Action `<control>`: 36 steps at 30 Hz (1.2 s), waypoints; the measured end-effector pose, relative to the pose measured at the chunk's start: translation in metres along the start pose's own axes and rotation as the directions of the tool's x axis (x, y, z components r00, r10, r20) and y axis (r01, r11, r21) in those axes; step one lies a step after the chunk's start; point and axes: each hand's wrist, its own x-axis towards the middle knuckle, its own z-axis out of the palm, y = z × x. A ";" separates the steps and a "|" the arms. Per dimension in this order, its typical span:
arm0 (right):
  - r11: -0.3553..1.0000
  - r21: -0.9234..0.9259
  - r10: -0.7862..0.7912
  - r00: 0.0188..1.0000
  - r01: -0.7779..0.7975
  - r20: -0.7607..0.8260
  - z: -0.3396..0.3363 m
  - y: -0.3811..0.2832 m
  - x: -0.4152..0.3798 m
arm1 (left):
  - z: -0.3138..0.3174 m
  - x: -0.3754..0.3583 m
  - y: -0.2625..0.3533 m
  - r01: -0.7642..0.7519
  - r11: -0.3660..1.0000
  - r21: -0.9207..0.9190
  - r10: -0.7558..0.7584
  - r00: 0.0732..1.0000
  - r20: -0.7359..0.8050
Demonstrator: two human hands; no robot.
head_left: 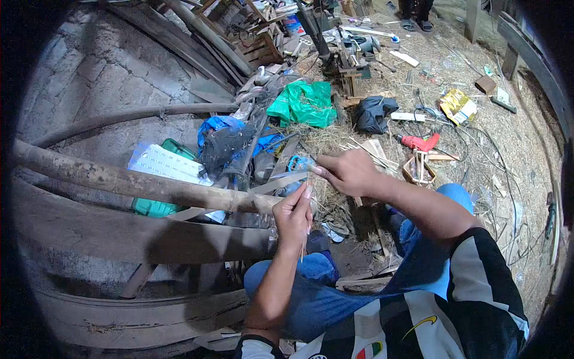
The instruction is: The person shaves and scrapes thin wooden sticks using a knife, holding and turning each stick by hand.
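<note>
Left hand [292, 219]: fingers pinched a thin stick [302, 252], its lower end below the palm | right hand [351, 173]: fingers curled shut just above, grip contents unclear | red drill [420, 142]: lay beyond both hands

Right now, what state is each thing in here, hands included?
Left hand: closed, pinching a thin pale wooden stick.
Right hand: fingers curled closed; anything held is unclear.
Bright green plastic bag: crumpled, on the ground.
Black plastic bag: bunched up.
Red power drill: lying down; on or off unclear.
Shiny yellow packet: lying on the ground.
Small brown container: open-topped, pale sticks inside.
</note>
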 end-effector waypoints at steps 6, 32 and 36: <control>0.996 -0.071 0.052 0.998 -0.055 -0.043 0.007 0.018 0.006 | 0.001 0.004 0.001 0.011 1.000 -0.015 -0.011 1.000 -0.022; 0.630 0.742 0.217 0.970 -0.227 0.113 -0.001 0.015 0.013 | 0.012 -0.007 0.006 0.100 0.992 -0.079 -0.095 0.993 0.066; 0.904 0.424 0.113 0.988 -0.057 -0.109 0.004 0.018 0.010 | 0.011 -0.003 0.006 0.020 0.993 -0.114 -0.023 0.999 -0.023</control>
